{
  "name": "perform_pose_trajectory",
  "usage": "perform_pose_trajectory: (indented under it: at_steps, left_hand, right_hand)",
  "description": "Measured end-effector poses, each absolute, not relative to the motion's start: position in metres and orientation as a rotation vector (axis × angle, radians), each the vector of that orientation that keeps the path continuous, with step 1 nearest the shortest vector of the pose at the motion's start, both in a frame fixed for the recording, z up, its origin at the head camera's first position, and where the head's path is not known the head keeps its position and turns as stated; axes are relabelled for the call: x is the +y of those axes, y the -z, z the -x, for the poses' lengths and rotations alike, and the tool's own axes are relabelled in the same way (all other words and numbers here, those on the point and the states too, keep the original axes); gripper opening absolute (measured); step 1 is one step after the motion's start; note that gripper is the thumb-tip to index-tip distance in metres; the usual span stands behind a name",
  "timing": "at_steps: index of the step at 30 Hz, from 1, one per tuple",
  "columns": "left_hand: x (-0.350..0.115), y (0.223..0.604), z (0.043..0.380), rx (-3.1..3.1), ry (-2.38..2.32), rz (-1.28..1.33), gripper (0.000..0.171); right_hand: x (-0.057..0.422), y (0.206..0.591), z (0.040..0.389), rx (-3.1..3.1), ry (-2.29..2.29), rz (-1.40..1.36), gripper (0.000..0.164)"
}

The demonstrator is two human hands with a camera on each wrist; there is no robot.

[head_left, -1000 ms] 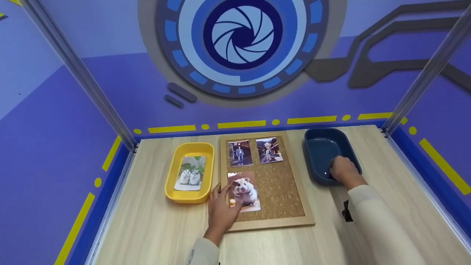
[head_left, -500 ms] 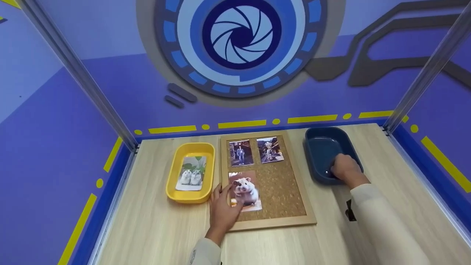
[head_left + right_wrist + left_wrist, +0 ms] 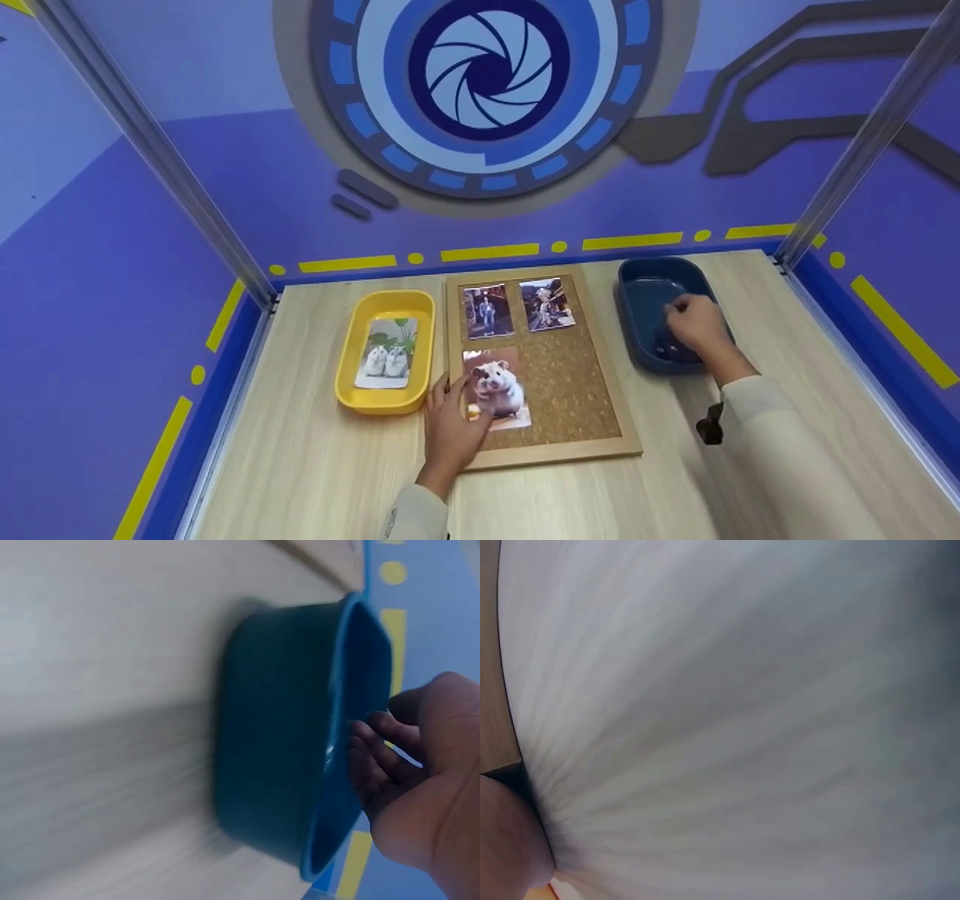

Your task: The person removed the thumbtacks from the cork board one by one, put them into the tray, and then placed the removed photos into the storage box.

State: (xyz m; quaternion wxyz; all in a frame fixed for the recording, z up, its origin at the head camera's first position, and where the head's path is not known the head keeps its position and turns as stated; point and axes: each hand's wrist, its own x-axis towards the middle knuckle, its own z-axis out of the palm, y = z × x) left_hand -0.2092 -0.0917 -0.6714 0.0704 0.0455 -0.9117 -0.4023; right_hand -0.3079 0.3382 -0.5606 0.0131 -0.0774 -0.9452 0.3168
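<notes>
In the head view my left hand (image 3: 452,431) rests on the left edge of a corkboard (image 3: 577,390), fingers spread. Its fingertips and thumb touch a hamster photo (image 3: 499,386) lying on the cork. My right hand (image 3: 701,326) is over the dark blue tray (image 3: 641,289), with thumb and forefinger brought together. I cannot tell what, if anything, is between those fingertips. From the right wrist view, the hand (image 3: 420,772) shows curled fingers at the rim of the same tray (image 3: 277,727). Small shiny specks (image 3: 664,348) show inside the tray. Sleeve fabric (image 3: 727,705) fills most of the left wrist view.
Two photos of people, one at the left (image 3: 487,311) and one at the right (image 3: 547,304), are on the board's upper half. A yellow tray (image 3: 349,375) on the left holds a photo of two hamsters (image 3: 386,352). Purple panels (image 3: 225,172) enclose the table (image 3: 300,450).
My right hand has risen from inside the blue tray and turned, so its thumb and forefinger now point up and left. My left hand stays on the photo and board.
</notes>
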Motion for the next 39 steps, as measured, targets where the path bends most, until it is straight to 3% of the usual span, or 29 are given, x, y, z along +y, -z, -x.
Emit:
perform_pose_trajectory:
  at_steps: [13,23,39]
  left_hand:
    - [-0.094,0.670,0.210,-2.737,1.209,-0.110,0.066]
    - [-0.092,0.671,0.209,-2.737,1.214,-0.122,0.066]
    - [-0.091,0.668,0.209,-2.726,1.202,-0.127,0.063]
  right_hand:
    - [0.294,0.543,0.297,-2.736,-1.102,0.101,0.028]
    - [0.239,0.556,0.283,-2.682,-1.146,-0.094,0.014]
    - [0.169,0.589,0.258,-2.790,-1.261,-0.310,0.017]
